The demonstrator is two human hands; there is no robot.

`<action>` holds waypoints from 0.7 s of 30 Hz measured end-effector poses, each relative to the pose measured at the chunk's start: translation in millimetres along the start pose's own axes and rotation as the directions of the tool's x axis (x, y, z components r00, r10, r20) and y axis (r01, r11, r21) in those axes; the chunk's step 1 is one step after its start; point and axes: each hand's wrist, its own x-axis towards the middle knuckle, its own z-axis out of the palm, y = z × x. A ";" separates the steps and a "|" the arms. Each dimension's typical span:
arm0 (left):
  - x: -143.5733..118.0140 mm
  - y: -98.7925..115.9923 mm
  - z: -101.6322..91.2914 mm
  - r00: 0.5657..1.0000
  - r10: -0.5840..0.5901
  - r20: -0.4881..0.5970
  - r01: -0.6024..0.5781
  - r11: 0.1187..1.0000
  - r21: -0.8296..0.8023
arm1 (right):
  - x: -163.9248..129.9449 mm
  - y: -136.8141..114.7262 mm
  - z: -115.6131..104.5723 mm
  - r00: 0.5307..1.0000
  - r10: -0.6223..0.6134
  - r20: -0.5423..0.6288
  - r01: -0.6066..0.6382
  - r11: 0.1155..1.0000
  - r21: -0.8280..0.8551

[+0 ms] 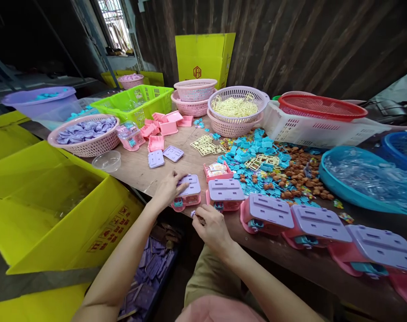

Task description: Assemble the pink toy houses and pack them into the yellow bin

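Observation:
My left hand (pixel 170 191) grips the left end of a small toy box (pixel 190 187) with a purple lid and pink base, near the table's front edge. Its fingers lie on the lid and side. Just right of that box's front, my right hand (pixel 210 224) is closed, with a tiny purple piece (pixel 192 213) showing at the fingertips. What else it may hold is hidden. A similar purple-lidded box (pixel 225 191) stands close by, and several more run in a row to the right. Two loose purple lids (pixel 173 153) lie beyond my left hand.
Blue and brown small parts (pixel 257 154) are heaped behind the row of boxes. A pink tray (pixel 218 170) holds wrapped pieces. Farther back stand a basket of cream frames (pixel 237 118), a green crate (pixel 136 100) and a blue basin (pixel 367 179). A yellow carton (pixel 99 214) stands left.

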 end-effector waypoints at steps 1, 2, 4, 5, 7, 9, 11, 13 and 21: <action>-5.5 1.7 1.4 0.998 -0.055 -0.015 0.055 0.998 0.042 | 0.0 0.8 6.3 1.000 0.001 0.010 -0.001 1.000 0.000; -10.5 3.7 2.1 0.995 -0.096 -0.018 0.097 0.992 0.078 | 0.0 1.7 12.5 1.000 -0.006 0.021 0.006 1.000 -0.001; -17.4 8.3 2.6 0.990 -0.137 -0.021 0.138 0.982 0.126 | -0.4 3.3 23.6 0.999 -0.025 0.029 0.026 1.000 -0.012; -19.2 10.7 2.7 0.989 -0.146 -0.024 0.148 0.979 0.138 | -0.9 4.2 28.0 0.999 -0.032 0.027 0.032 0.999 -0.016; -20.5 14.6 3.1 0.986 -0.161 -0.032 0.164 0.976 0.147 | -2.6 6.1 34.1 0.999 -0.031 0.019 0.031 0.999 -0.014; -20.1 17.2 3.4 0.984 -0.173 -0.032 0.176 0.975 0.137 | -4.7 8.3 36.8 1.000 -0.022 0.014 0.022 1.000 -0.007; -19.5 18.5 3.4 0.983 -0.184 -0.022 0.185 0.975 0.124 | -6.6 10.6 37.5 1.000 -0.016 0.006 0.016 1.000 -0.006; -19.0 18.7 3.2 0.980 -0.198 -0.008 0.198 0.973 0.116 | -7.9 12.2 37.6 1.000 -0.015 -0.002 0.015 1.000 -0.010; -17.7 17.2 4.4 0.980 -0.196 0.019 0.193 0.975 0.114 | -8.1 11.2 38.4 0.999 -0.037 -0.009 0.037 0.998 -0.044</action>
